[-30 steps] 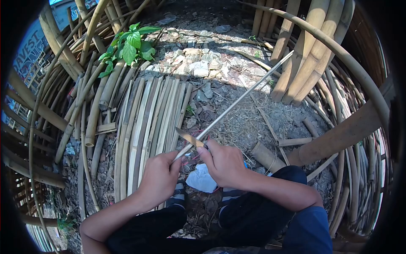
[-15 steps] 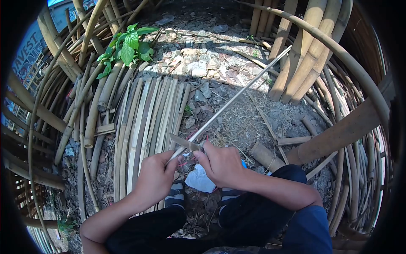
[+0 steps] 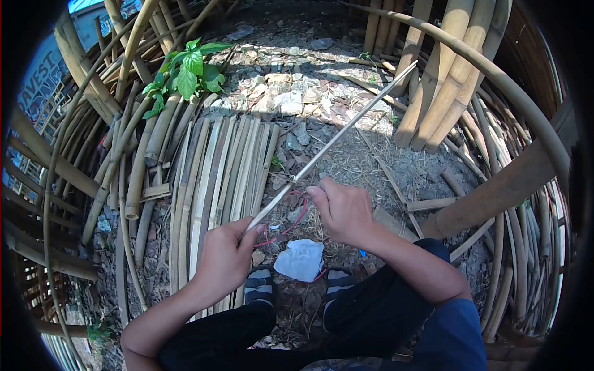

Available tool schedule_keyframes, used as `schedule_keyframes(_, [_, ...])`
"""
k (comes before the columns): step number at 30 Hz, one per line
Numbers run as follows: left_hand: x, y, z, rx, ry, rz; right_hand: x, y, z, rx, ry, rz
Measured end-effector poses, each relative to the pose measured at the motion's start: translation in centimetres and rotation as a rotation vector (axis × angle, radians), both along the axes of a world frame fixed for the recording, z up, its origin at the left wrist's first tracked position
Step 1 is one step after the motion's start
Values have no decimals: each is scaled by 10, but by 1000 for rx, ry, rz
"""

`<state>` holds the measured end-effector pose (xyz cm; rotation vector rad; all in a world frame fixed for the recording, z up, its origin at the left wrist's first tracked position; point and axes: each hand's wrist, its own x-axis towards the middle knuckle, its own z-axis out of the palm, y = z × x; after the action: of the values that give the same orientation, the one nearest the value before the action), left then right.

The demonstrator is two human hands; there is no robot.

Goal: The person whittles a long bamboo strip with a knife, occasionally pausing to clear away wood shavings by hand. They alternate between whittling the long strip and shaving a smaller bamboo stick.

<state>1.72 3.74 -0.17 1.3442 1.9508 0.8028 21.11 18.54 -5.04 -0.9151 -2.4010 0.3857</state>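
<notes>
A long, thin bamboo strip (image 3: pixel 350 128) slants from my left hand up to the far right. My left hand (image 3: pixel 224 256) is closed around its near end, thumb on top. To the right of the strip, my right hand (image 3: pixel 346 213) is a closed fist with the thumb forward. It holds the knife seen in the earlier view, but the blade hardly shows now, edge-on or hidden. Red string (image 3: pixel 302 215) lies loosely on the ground between the hands. Below it is a crumpled white plastic piece (image 3: pixel 299 261), near my feet.
Split bamboo slats (image 3: pixel 213 161) lie in a row at left front. Thick bamboo poles (image 3: pixel 455 80) stand at the right, and a curved one (image 3: pixel 526 102) arches over that side. A leafy green plant (image 3: pixel 189 71) grows at the upper left. Rubble and dry scraps cover the ground.
My right hand has moved up and to the right, away from my left hand. The knife blade, laid across the strip before, no longer shows clearly. My left hand keeps its hold.
</notes>
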Motion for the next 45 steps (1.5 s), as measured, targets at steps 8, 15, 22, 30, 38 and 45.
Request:
schedule_keyframes(8, [2,-3,-3,-61,-23,-8,-11,-35,-19,64,18,122])
schedule_keyframes(15, [0,-5,-4,-54,-14,-2,-4,-13,-8,71,-83,3])
schedule_keyframes(22, [-2,-5,1,-22,-33,10,6,12,-15,235,-15,-34])
schedule_keyframes(30, [-11,-16,-3,-25,-34,34,31,69,-6,99,-218,-429])
schedule_keyframes(38, [-10,-18,-4,-77,18,30,26,33,2,-61,-168,-284])
schedule_keyframes(45, [-4,-22,-6,-3,35,9,16,16,-5,8,-115,-98])
